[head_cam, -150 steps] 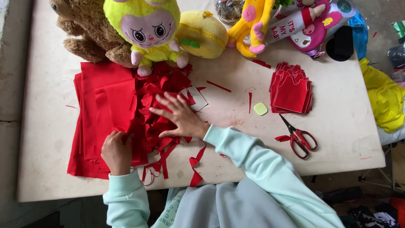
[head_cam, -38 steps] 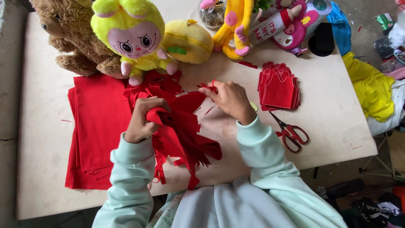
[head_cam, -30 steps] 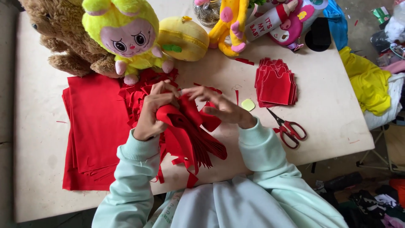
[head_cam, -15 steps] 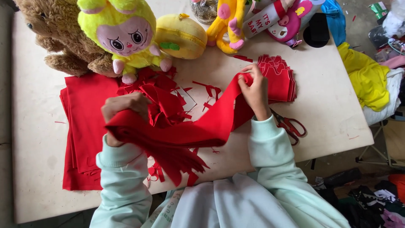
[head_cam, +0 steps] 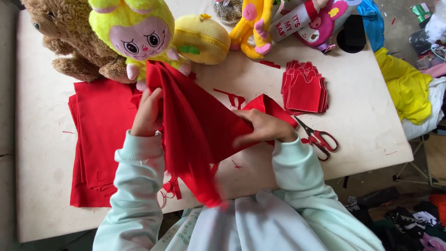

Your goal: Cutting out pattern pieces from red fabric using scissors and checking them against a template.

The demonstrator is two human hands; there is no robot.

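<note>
Cloth [head_cam: 195, 121] — long axis diagonal, upper-left to lower-right.

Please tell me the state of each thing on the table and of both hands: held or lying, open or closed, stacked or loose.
Left hand: closed on the red cloth's upper edge.
Right hand: gripping the cloth's other end.
Red cloth: lifted, stretched between both hands, lower end hanging.
Red sheets: stacked flat.
Cut red pieces: piled.
Scissors: lying, closed.
Plush toys: lying at the table's far edge.
</note>
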